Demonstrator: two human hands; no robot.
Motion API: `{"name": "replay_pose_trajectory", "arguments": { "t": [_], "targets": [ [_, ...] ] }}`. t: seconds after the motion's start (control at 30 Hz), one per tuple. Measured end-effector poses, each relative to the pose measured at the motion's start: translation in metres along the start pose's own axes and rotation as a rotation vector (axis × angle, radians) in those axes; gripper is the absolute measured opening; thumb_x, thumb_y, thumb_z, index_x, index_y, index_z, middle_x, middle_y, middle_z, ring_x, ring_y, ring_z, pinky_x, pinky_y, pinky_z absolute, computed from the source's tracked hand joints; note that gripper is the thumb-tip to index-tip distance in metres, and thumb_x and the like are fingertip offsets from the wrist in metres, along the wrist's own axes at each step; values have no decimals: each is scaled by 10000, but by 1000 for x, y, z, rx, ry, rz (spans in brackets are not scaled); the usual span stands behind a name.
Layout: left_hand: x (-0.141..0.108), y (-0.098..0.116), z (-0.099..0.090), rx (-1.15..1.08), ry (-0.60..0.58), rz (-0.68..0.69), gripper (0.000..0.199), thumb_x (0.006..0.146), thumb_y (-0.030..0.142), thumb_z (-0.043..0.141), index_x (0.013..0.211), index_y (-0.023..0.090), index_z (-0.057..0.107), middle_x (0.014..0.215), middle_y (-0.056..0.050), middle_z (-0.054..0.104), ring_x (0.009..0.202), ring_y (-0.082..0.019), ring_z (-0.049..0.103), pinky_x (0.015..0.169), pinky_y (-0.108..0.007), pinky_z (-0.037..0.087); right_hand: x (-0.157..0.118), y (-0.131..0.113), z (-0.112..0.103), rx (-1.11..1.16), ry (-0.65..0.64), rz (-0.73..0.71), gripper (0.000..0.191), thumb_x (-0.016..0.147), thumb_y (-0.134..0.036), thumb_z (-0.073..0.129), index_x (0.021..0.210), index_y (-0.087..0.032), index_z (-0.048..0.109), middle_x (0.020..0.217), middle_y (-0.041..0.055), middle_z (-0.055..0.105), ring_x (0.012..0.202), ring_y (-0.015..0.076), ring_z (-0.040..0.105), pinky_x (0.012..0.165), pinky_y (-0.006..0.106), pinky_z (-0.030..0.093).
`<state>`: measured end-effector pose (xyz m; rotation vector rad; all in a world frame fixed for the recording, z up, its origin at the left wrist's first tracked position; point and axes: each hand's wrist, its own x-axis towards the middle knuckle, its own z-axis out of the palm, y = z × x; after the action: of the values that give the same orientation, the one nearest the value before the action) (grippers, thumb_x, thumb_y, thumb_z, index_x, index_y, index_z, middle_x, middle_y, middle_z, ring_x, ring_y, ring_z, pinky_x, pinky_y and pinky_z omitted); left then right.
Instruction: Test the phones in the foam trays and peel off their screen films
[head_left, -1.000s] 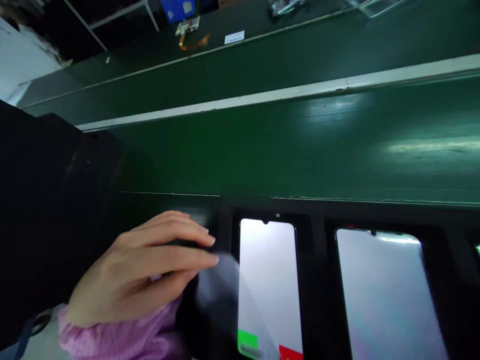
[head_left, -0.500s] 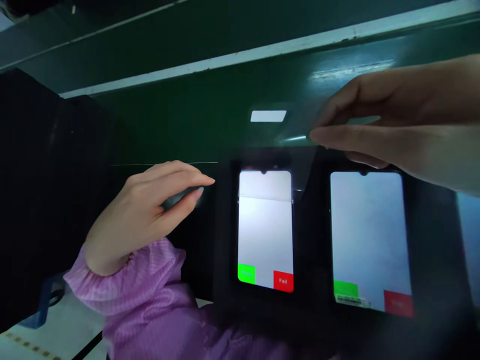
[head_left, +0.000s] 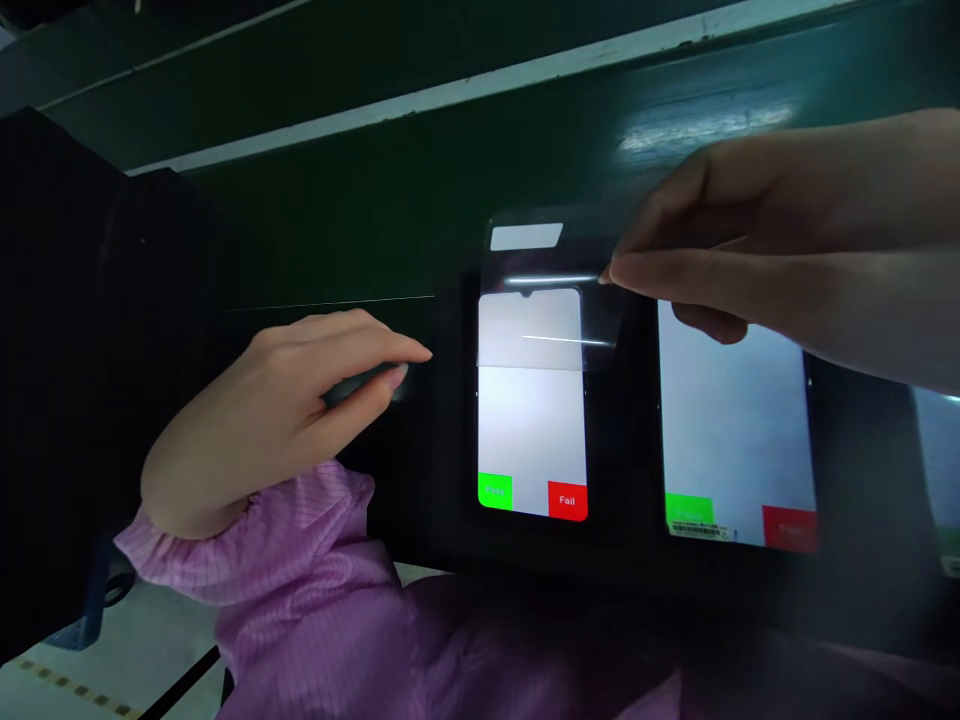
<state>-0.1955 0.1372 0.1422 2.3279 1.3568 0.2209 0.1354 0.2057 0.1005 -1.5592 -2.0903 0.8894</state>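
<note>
My right hand [head_left: 720, 240] pinches the right edge of a thin clear sheet [head_left: 600, 335] between thumb and fingers. The sheet is held over the top part of a lit phone [head_left: 531, 420], whose white screen bears a green Pass box and a red Fail box. Whether the two touch I cannot tell. A white rectangle [head_left: 525, 237] shows at the sheet's far end, either a label or a reflection. To the left of that phone, my left hand [head_left: 300, 400] is held with thumb and forefinger slightly apart and nothing between them.
A second lit phone [head_left: 735, 430] with a barcode sticker lies to the right, partly under my right hand. Part of another screen [head_left: 937, 460] shows at the right edge. The dark green bench [head_left: 337, 220] has a pale strip [head_left: 420, 105] across its back.
The clear sheet has moved slightly left with my right hand and now covers more of the phone's top. The phones sit higher in view. My left hand has barely moved.
</note>
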Motion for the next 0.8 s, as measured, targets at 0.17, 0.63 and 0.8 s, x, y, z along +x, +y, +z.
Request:
{"name": "replay_pose_trajectory", "arguments": {
  "t": [0.17, 0.63, 0.8],
  "targets": [
    [-17, 14, 6, -32, -332, 106, 405, 1095, 226, 453, 1405, 313, 699, 802, 61, 737, 707, -99, 682, 711, -221, 536, -13, -5, 7, 46, -51, 71, 540, 907, -755, 718, 1118, -261, 780, 639, -50, 614, 488, 60, 489, 426, 251, 310],
    [-23, 72, 50, 408, -582, 73, 854, 866, 9, 484, 1634, 378, 433, 555, 98, 582, 463, -147, 526, 551, -295, 376, -35, -29, 13, 219, -149, 4, 148, 984, -393, 719, 958, -247, 721, 700, -64, 628, 439, 39, 457, 412, 218, 320],
    [-42, 56, 25, 230, -539, 154, 599, 969, 62, 431, 1438, 355, 663, 630, 88, 695, 536, -130, 627, 637, -291, 461, -58, -27, 25, 272, -329, -112, 195, 1008, -470, 612, 1025, -299, 702, 575, -73, 581, 393, 110, 483, 371, 262, 358]
  ]
}}
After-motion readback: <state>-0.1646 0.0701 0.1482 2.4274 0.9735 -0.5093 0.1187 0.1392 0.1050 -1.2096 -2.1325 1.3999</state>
